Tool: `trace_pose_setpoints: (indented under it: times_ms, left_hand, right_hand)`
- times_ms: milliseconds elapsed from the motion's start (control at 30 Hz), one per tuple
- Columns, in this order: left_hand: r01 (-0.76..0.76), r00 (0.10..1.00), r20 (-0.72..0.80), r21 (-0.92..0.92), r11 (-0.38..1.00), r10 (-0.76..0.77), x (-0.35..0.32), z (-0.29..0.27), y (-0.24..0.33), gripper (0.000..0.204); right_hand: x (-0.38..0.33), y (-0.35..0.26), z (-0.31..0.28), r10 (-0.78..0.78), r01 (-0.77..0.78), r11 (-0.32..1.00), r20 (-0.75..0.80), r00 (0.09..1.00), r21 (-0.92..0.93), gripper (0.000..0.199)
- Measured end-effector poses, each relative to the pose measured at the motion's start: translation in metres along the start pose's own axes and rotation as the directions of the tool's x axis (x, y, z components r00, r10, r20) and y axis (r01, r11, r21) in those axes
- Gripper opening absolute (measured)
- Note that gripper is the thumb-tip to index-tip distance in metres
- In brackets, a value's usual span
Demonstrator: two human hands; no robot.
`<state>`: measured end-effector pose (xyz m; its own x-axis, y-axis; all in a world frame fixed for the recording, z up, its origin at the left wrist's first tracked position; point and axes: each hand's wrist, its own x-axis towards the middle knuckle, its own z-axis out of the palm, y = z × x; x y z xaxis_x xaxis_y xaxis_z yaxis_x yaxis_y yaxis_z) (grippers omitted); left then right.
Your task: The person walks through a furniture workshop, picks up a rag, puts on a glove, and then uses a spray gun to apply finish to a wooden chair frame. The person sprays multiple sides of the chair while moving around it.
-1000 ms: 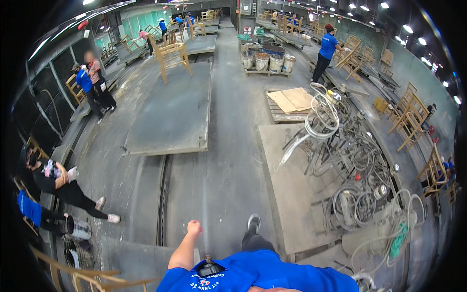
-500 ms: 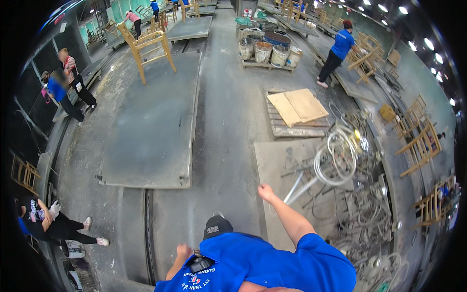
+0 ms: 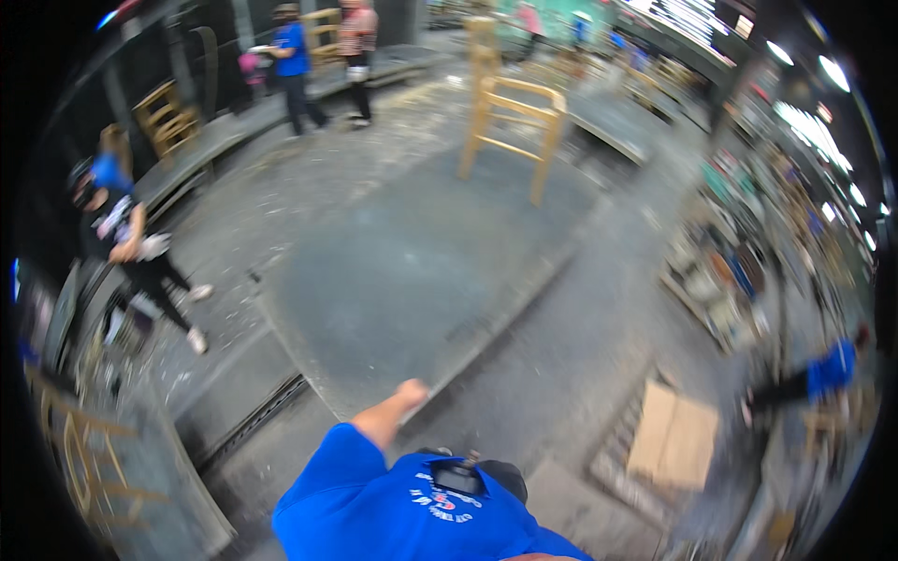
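A: How much of the work was done at this moment?

B: As far as one could see, nothing was in hand. The left hand (image 3: 410, 392) was stretched forward over the floor (image 3: 561, 374), and its grip looked clenched into an empty fist, grasping nothing. The picture was blurred, so I say this with some care.

A: And the right hand?

B: It was not in the view at all; only the blue shirt (image 3: 402, 510) filled the lower edge.

A: Which thing was nearest to the left hand?

B: The dark raised platform (image 3: 412, 271), whose corner lay just beside the fist. A wooden chair frame (image 3: 510, 122) stood upright on its far end, well apart from the hand and untouched.

A: So what was left?

B: In my judgement, everything: no piece was picked up or carried. Other people (image 3: 126, 234) stood along the left side, busy apart from this person.
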<state>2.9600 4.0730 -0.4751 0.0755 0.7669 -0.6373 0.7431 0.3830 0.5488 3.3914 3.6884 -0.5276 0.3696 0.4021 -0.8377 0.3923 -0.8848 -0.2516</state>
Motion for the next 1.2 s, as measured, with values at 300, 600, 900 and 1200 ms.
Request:
trace_pose_setpoints:
  times_ms: [300, 600, 900, 1200]
  left_hand:
    - [-0.075, 0.959, 0.118, -0.768, 0.635, 0.257, 0.109, 0.042, 0.372, 0.031]
    - [-0.154, 0.948, 0.079, -0.736, 0.659, 0.309, 0.205, 0.074, 0.512, 0.042]
    - [-0.232, 0.892, 0.132, -0.686, 0.689, 0.431, 0.343, 0.075, 0.709, 0.045]
    - [-0.047, 0.765, 0.437, -0.695, 0.718, 0.473, 0.454, 0.107, 0.902, 0.046]
  right_hand:
    - [0.21, -0.137, -0.226, -0.032, 0.034, 0.997, 0.03, 0.999, -0.063, 0.039]
    - [0.262, -0.51, -0.452, -0.818, 0.794, 0.574, -0.197, 0.541, -0.201, 0.049]
    - [0.269, -0.683, -0.537, -0.913, 0.862, 0.408, -0.147, 0.38, -0.301, 0.08]
    - [0.357, -0.728, -0.709, -0.81, 0.768, 0.568, -0.364, 0.459, -0.296, 0.075]
